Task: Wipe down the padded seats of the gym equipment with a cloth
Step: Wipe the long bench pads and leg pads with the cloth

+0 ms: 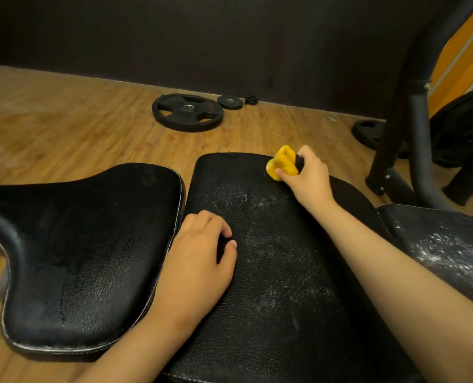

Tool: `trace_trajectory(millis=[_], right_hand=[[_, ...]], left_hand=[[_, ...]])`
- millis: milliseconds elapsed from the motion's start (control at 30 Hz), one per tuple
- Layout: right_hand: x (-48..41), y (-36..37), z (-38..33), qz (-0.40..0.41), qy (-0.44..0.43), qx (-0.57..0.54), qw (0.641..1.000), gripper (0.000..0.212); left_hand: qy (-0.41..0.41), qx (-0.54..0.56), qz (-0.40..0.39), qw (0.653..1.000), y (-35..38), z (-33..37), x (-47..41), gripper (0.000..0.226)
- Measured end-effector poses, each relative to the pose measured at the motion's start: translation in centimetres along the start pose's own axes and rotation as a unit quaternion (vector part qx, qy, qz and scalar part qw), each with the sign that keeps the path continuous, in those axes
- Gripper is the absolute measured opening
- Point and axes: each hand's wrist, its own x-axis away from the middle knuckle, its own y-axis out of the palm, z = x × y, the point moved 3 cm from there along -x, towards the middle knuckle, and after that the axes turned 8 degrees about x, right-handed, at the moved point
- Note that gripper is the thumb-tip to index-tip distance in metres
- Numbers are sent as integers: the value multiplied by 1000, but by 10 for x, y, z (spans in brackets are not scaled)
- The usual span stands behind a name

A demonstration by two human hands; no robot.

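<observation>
Right grip (305,175) bunches cloth (283,163), partly hidden, on seat (271,286); left grip (199,261) rests loosely curled, fingertips tucked under.

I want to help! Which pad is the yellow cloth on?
The middle pad, under the right hand holding the cloth; left pad and right pad have none.
</observation>
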Motion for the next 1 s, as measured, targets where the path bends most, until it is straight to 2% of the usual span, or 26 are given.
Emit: trace_trajectory(millis=[133,300,433,500,633,733,800,900,967,1000], right_hand=[[-14,-7,-6,46,84,-10,995,29],[10,22,-34,-35,-49,-2,998,32],[-20,0,-20,3,40,40,998,28],[-20,1,-23,-3,43,64,997,28],[22,10,-55,-29,-48,53,997,32],[64,19,-76,-94,-148,48,983,33],[71,20,-79,-129,-169,50,976,31],[40,13,-74,-85,-103,72,988,29],[27,12,-76,-62,-47,87,993,29],[29,15,-81,-65,-46,87,993,28]], left_hand=[[0,-2,4,1000,0,0,2,3],[-3,5,1,1000,-2,2,1,3],[-10,34,11,999,-3,1,3,4],[-20,56,24,998,-4,-1,2,8],[-9,42,24,999,-2,-1,-1,9],[-1,33,18,999,-2,0,0,7],[-2,39,19,999,-4,0,1,6],[-26,73,40,996,-8,-3,3,7],[-64,114,78,988,-16,-8,7,8],[-88,129,97,983,-20,-11,11,9]])
